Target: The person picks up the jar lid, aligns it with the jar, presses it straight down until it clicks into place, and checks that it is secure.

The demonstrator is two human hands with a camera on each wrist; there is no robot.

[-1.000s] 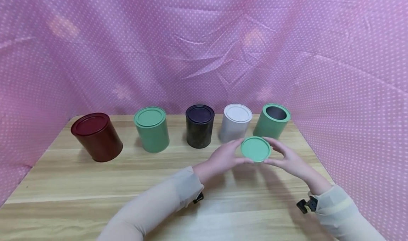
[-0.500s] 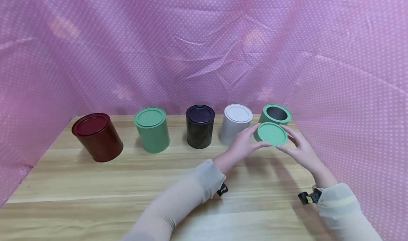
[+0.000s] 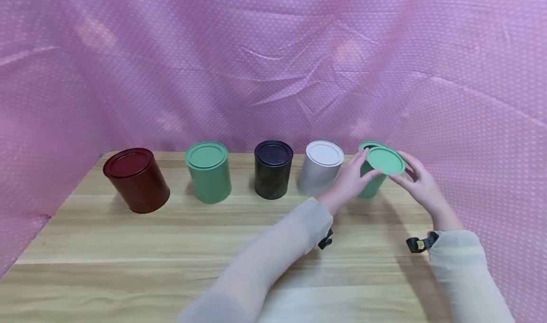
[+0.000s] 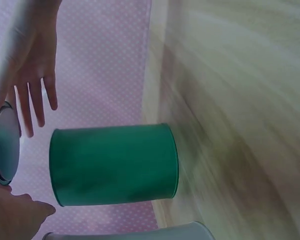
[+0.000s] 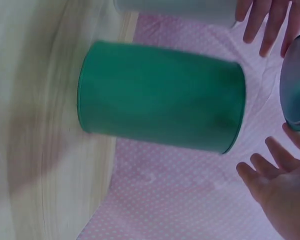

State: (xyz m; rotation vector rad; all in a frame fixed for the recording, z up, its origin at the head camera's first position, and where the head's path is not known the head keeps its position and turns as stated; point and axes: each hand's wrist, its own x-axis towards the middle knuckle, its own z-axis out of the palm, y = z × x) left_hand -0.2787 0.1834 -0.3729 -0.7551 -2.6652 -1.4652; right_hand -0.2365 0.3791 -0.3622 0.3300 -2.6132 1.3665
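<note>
A round green lid (image 3: 386, 160) is held level between both hands, close over the mouth of an uncovered green can (image 3: 370, 189) at the right. My left hand (image 3: 348, 176) grips the lid's left edge between thumb and fingers. Opposite it, my right hand (image 3: 422, 186) grips the right edge. In the head view the lid overlaps most of the can's opening, with the far rim showing behind. The left wrist view shows the lid's underside (image 4: 8, 142) above and apart from the can's top (image 4: 112, 165). From the right wrist, the same gap appears beside the can (image 5: 160, 95).
Left of the green can stand a white can (image 3: 321, 173), a black can (image 3: 272, 178), another green can (image 3: 210, 180) and a dark red can (image 3: 141, 185), all lidded. They stand along the back of a wooden table (image 3: 141, 261). Pink dotted cloth (image 3: 273, 66) surrounds the table.
Both hands have carried the green lid right and away from me, from in front of the white can to over the uncovered green can. The other cans stay in place.
</note>
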